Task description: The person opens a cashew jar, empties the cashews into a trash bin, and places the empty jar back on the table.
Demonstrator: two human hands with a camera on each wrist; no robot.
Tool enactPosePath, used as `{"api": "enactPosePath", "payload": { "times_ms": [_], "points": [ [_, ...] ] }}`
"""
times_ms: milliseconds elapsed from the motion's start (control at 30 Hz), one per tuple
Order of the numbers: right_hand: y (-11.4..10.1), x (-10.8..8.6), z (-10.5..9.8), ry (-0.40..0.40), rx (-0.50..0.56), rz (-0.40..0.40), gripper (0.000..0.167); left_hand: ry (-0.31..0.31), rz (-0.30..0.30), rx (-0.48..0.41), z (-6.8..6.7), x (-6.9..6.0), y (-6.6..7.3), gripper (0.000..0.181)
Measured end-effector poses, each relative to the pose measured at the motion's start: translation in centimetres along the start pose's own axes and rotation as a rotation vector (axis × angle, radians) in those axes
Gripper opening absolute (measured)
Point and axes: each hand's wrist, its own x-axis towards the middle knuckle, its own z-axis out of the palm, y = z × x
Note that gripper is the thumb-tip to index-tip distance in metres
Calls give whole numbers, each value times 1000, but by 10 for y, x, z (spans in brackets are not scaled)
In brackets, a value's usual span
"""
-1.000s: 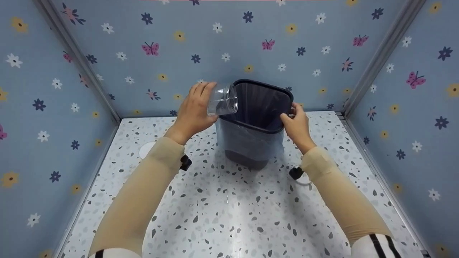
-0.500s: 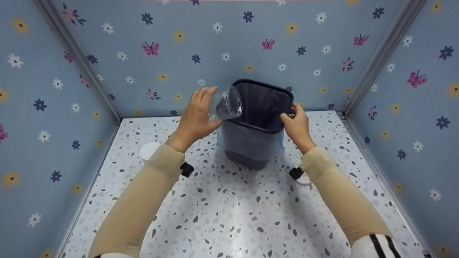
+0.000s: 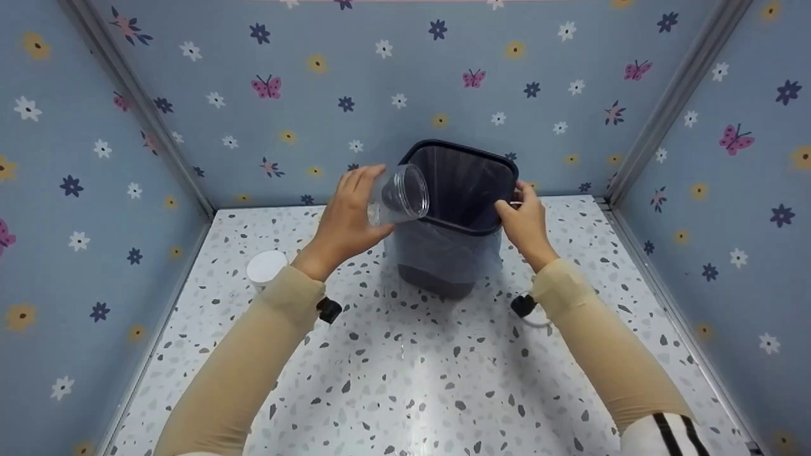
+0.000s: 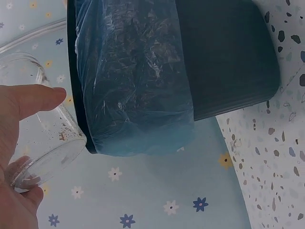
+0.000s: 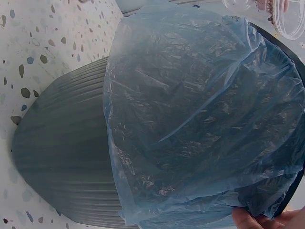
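My left hand (image 3: 345, 218) grips a clear plastic jar (image 3: 405, 193) from the side, fingers and thumb around it. The jar lies tilted, its uncapped mouth facing right, over the left rim of a dark trash bin (image 3: 436, 282). Brown specks cling to the jar wall (image 4: 62, 136) in the left wrist view. A translucent blue bin liner (image 4: 133, 71) is folded over the bin's rim and hangs down outside. My right hand (image 3: 527, 221) pinches the rim and liner at the bin's right side; only its fingertips (image 5: 245, 219) show in the right wrist view.
A white round object (image 3: 266, 265) stands on the speckled tabletop (image 3: 405, 380) beside my left wrist. Another pale round object (image 3: 536, 316) is partly hidden under my right wrist. Flower-patterned panels (image 3: 380, 76) enclose the back and both sides, close behind the bin.
My left hand has come down and slightly nearer with the jar, whose mouth has shifted a little to the right along the bin's rim. My right hand and the bin have stayed put.
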Motion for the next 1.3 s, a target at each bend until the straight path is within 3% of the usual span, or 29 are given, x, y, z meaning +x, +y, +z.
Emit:
{"api": "enactPosePath", "payload": {
  "times_ms": [600,933,1300],
  "points": [
    [-2,0,0,-4,-13,-20,71,3,5,-64,10,-22,-2,94],
    [-1,0,1,-1,-1,-13,70,-3,40,-71,15,-37,-1,93],
    [-2,-1,0,6,-6,-11,70,-28,30,-104,29,-50,1,95]
  ]
}}
